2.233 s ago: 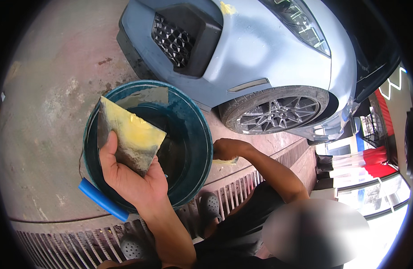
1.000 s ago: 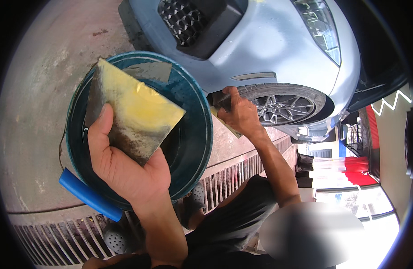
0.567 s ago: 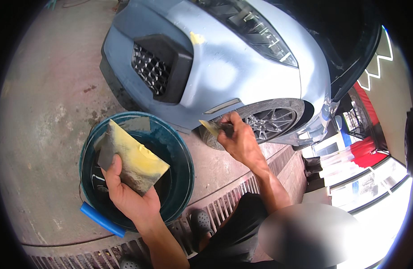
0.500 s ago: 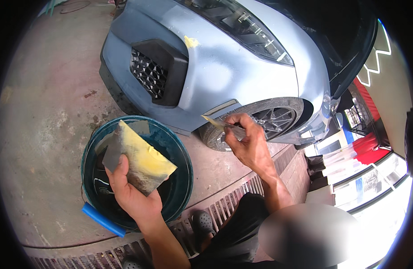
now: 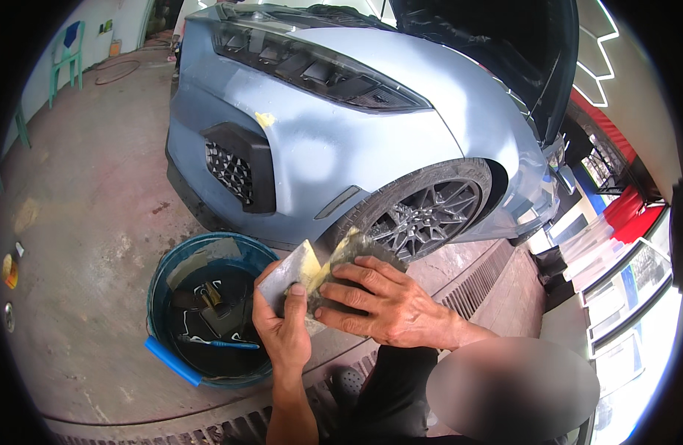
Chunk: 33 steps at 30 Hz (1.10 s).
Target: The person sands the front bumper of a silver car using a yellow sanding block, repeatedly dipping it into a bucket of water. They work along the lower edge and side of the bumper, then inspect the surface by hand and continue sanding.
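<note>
Both my hands are close together beyond the bucket's right rim. My left hand [image 5: 283, 326] grips a flat grey plate [image 5: 284, 270] with yellow putty [image 5: 309, 261] along its edge, its thumb on the face. My right hand [image 5: 389, 308] is closed on a dark flat putty spreader [image 5: 377, 254], fingers laid across it and yellow smears at its edge. The spreader meets or overlaps the plate; my fingers hide the exact contact. Ahead stands a grey car bumper [image 5: 319, 152] with a small yellow putty patch [image 5: 265, 119] near its vent.
A dark teal bucket [image 5: 157, 297] with a blue grip [image 5: 172, 362] holds dark liquid, a blue-handled brush [image 5: 234, 344] and flat pieces. The front wheel [image 5: 423, 222] is just beyond my hands. A floor grate [image 5: 471, 280] runs alongside. A green chair [image 5: 67, 58] stands far left.
My hands, apart before, have come together, bringing spreader and plate into contact or overlap. My left hand has moved right, away from over the bucket. The view has tilted up.
</note>
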Each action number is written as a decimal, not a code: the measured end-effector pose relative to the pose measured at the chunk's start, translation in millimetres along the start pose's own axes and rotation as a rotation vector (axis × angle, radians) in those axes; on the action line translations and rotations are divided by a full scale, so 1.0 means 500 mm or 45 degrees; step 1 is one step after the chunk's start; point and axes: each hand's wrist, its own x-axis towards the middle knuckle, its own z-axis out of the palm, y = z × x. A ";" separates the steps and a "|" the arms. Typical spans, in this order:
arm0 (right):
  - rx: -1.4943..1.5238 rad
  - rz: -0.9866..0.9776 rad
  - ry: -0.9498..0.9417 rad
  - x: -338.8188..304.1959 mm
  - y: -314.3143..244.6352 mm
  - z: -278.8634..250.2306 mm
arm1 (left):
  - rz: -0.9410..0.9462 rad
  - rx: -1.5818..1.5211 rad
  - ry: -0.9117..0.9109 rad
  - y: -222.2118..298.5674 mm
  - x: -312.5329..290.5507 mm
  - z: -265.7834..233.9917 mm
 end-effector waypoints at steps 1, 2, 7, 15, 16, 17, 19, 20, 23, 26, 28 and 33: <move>0.024 -0.016 -0.019 -0.006 -0.001 0.002 | -0.019 -0.042 0.053 -0.005 0.003 -0.005; 0.055 -0.030 -0.020 -0.014 -0.001 0.001 | -0.047 -0.086 0.101 -0.013 0.004 -0.010; 0.092 -0.060 -0.002 -0.057 0.028 0.002 | -0.185 -0.584 0.495 0.004 0.042 -0.034; 0.409 -0.337 0.433 -0.106 0.031 0.077 | -0.757 -0.678 0.018 -0.112 -0.034 -0.004; 0.425 -0.335 0.441 -0.134 0.055 0.096 | -0.842 -0.792 -0.015 -0.105 -0.032 0.010; 0.418 -0.242 0.430 -0.170 0.084 0.114 | -0.988 -0.954 0.015 -0.084 -0.025 0.031; 0.400 -0.101 0.393 -0.227 0.129 0.125 | -0.863 -0.872 0.202 -0.058 -0.022 0.039; 0.334 -0.076 0.312 -0.261 0.147 0.154 | -0.812 -0.939 -0.068 -0.034 -0.009 0.031; 0.325 0.107 0.259 -0.339 0.177 0.254 | -0.586 -0.744 0.000 0.004 -0.004 0.048; 0.569 0.590 0.591 -0.367 0.179 0.289 | -0.592 -0.622 0.213 -0.016 0.000 0.076; 0.891 0.894 0.858 -0.342 0.178 0.297 | -0.702 -0.588 0.273 -0.042 -0.011 0.079; 1.906 1.450 1.578 -0.323 0.210 0.326 | -0.763 -0.390 0.047 -0.126 -0.061 0.131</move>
